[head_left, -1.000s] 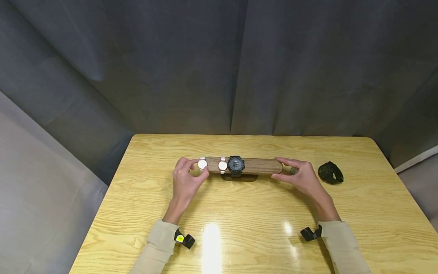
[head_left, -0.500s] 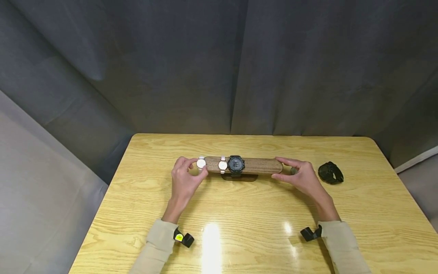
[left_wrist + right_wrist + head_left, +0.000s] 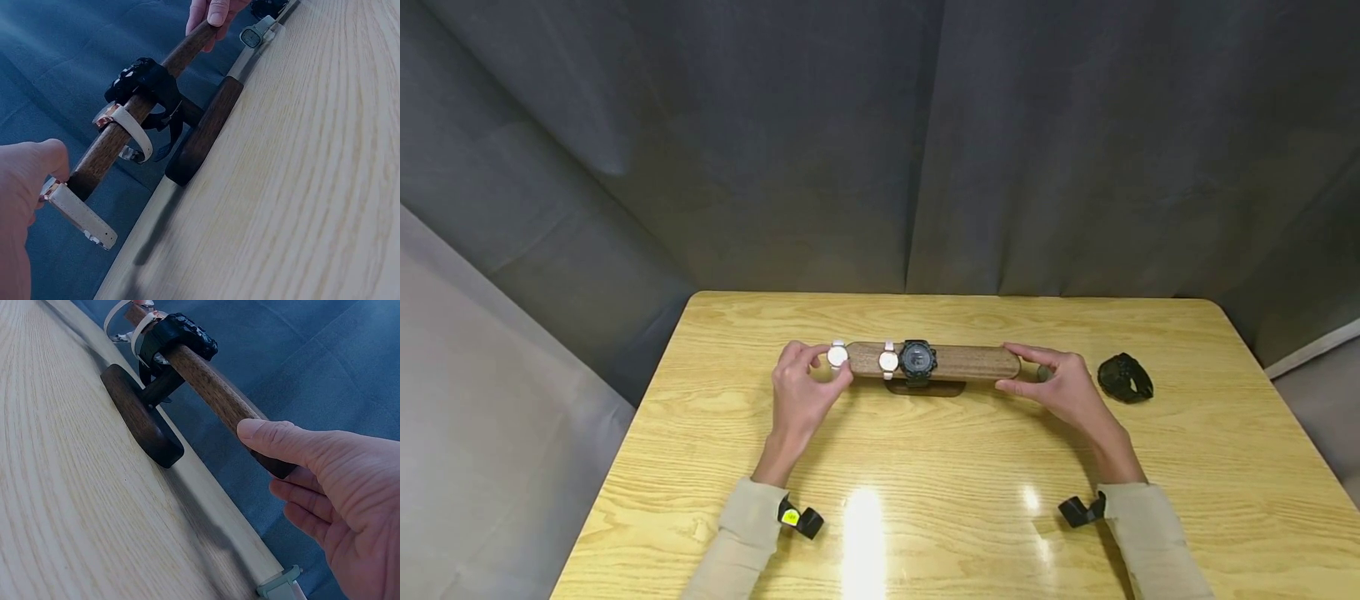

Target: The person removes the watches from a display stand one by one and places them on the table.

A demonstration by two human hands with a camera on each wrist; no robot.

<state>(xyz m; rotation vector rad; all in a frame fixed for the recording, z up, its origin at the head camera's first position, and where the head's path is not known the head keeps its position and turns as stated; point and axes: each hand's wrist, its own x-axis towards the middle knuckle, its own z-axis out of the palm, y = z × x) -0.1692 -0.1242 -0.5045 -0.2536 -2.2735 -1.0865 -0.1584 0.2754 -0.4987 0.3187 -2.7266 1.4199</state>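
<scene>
My left hand [image 3: 802, 390] pinches a white-strapped watch [image 3: 837, 356] by its case, at the left end of a wooden watch stand's bar [image 3: 973, 362]. In the left wrist view the strap [image 3: 82, 215] hangs as a loop just beyond the bar's tip. My right hand [image 3: 1062, 387] grips the bar's opposite end between thumb and fingers. A second white-strapped watch [image 3: 888, 362] with a rose-gold case and a chunky black watch [image 3: 917, 359] sit side by side around the bar. Below them the stand's dark base [image 3: 140, 415] rests on the table.
A black watch [image 3: 1124, 379] lies on the wooden table [image 3: 925, 483] to the right. Close behind my right hand is a small pale-green watch [image 3: 252, 37], mostly hidden in the head view. A dark curtain [image 3: 880, 167] hangs along the table's far edge.
My left hand has shifted slightly left with the pinched watch, which has slid from the bar's end to just beyond it. The right hand and the stand have stayed put.
</scene>
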